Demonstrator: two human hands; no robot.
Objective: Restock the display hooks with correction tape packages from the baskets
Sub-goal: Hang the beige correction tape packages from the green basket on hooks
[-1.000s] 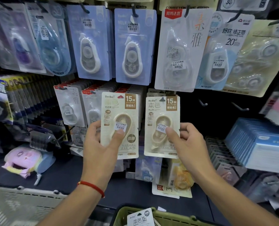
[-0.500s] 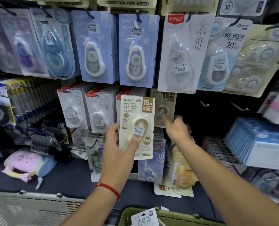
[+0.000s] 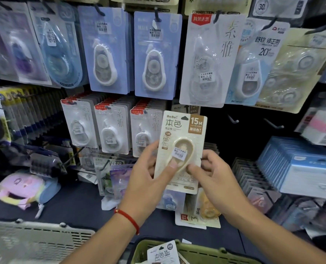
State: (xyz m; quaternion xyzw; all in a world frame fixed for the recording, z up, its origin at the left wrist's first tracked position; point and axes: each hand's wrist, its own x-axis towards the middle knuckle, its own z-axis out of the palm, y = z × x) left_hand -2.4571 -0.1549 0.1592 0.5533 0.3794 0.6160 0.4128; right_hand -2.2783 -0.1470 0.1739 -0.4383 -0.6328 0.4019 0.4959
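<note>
Gripping is shared: a beige correction tape package (image 3: 181, 149) is held upright at frame centre by both hands, in front of the display wall. The left hand (image 3: 150, 176) is wrapped around the card's lower left edge, thumb pressed on the blister just below the price sticker, remaining fingers hidden behind the card. The right hand (image 3: 213, 174) is placed at the 4 o'clock corner of the card, thumb tip on the blister's lower right, fingers curled at the right edge. A red cord bracelet (image 3: 128, 219) is worn on the left wrist. A same-type beige package (image 3: 187, 108) is seen hung on a hook directly at 12 o'clock of the held card, mostly covered by a large white package (image 3: 209, 60). Two bare hooks (image 3: 234, 120) are visible at 2 o'clock of the held card, well apart from it. Three rows of white packages (image 3: 112, 128) are hung at 9 o'clock, the nearest just beside the left fingers. A green basket (image 3: 206, 252) is located at 6 o'clock, at the bottom edge, with another beige package (image 3: 163, 252) standing in it. A grey basket (image 3: 36, 242) is located at 7 o'clock. A stack of blue boxes (image 3: 299, 164) is shelved at 3 o'clock.
</note>
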